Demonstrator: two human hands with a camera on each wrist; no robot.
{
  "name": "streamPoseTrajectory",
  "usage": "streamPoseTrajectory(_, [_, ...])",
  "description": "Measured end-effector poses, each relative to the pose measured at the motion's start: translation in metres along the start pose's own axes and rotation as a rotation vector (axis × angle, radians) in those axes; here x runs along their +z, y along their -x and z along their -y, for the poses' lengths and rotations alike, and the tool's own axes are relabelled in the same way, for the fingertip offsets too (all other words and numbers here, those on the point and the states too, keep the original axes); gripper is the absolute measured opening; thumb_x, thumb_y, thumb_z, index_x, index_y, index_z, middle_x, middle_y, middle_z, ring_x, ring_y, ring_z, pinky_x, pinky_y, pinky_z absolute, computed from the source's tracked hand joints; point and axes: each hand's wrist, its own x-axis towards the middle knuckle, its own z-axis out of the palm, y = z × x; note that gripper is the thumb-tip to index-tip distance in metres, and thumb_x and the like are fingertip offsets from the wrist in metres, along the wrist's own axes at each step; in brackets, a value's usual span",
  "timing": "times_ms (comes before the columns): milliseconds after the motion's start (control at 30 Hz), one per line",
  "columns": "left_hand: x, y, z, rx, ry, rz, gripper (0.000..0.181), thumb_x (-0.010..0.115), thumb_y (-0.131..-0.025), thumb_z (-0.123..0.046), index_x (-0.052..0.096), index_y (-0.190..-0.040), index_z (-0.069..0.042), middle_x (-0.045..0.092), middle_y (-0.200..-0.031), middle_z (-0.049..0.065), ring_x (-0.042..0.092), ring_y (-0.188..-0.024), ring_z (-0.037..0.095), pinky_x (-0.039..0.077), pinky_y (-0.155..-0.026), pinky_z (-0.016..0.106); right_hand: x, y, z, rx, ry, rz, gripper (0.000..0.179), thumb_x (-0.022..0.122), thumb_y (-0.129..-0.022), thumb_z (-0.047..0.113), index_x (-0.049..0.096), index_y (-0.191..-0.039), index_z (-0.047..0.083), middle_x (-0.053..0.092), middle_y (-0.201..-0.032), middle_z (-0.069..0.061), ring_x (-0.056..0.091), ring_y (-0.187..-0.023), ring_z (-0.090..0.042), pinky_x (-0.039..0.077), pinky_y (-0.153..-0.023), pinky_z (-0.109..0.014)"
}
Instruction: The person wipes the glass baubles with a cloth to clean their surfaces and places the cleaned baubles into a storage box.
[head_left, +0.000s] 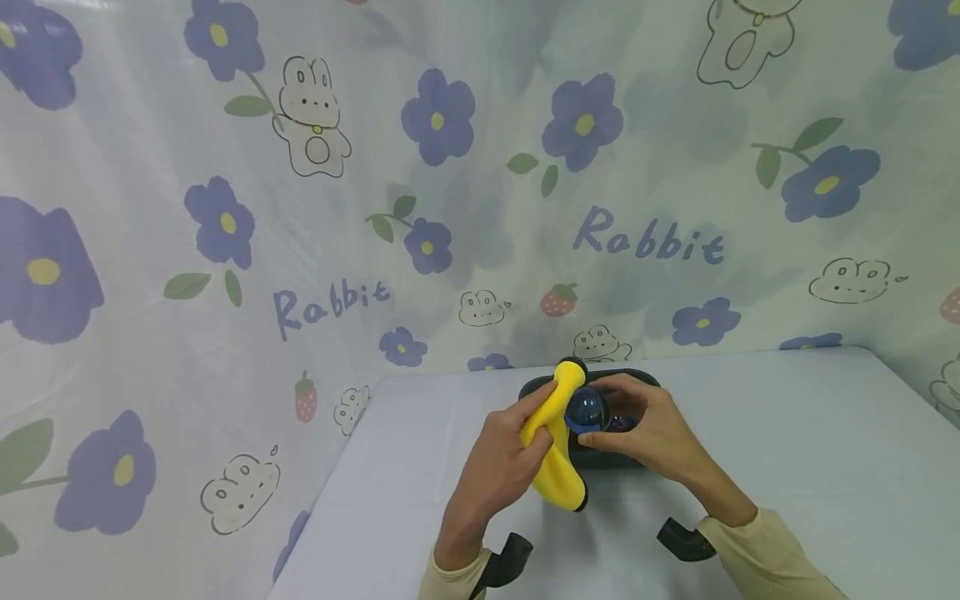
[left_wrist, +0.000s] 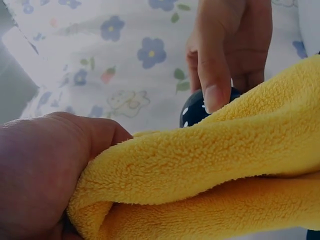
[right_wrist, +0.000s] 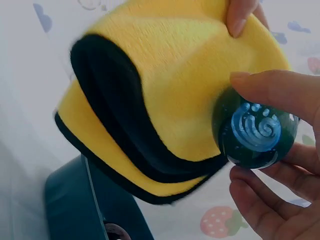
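Note:
In the head view my left hand [head_left: 501, 458] grips a folded yellow cloth [head_left: 557, 477] with dark edging, its thumb pressed on the fabric. My right hand [head_left: 663, 429] holds a shiny glass ball [head_left: 587, 410] between thumb and fingers, right beside the cloth. The right wrist view shows a light-blue swirl with dots on the dark ball [right_wrist: 256, 131], with the cloth [right_wrist: 185, 75] spread behind it. From the left wrist, the cloth [left_wrist: 200, 160] hides most of the ball [left_wrist: 192, 111].
Behind and under the hands stands a dark, round-cornered container [head_left: 615, 459], with another dark, glossy round thing [head_left: 621, 423] in it. It rests on a white-covered table [head_left: 787, 467]. A printed rabbit-and-flower curtain [head_left: 495, 208] hangs at the back and left. Black curved pieces [head_left: 507, 560] stick out at both wrists.

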Motion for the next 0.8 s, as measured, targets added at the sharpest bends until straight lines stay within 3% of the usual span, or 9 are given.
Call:
streamPoseTrajectory(467, [0.002,-0.002,0.003,0.014,0.007,-0.002,0.054,0.052,-0.097,-0.008,0.055,-0.15,-0.017,0.07,-0.117,0.005,0.059,-0.079,0.009,0.053,-0.076,0.022,0.007,0.003,0.002,-0.051,-0.059,0.081,0.056,0.094,-0.072,0.021,0.072,-0.123,0.015,0.068,-0.113,0.0,0.07,-0.092,-0.009,0.061,-0.085,-0.026])
streamPoseTrajectory(800, [0.0,-0.005,0.01,0.034,0.003,0.027,0.052,0.048,-0.099,-0.008,0.056,-0.15,-0.018,0.068,-0.109,0.004,0.056,-0.073,0.006,0.051,-0.07,0.021,0.008,0.004,0.004,-0.11,-0.094,0.111,0.06,0.094,-0.072,0.015,0.071,-0.127,0.012,0.068,-0.12,-0.002,0.07,-0.095,-0.009,0.061,-0.085,-0.028])
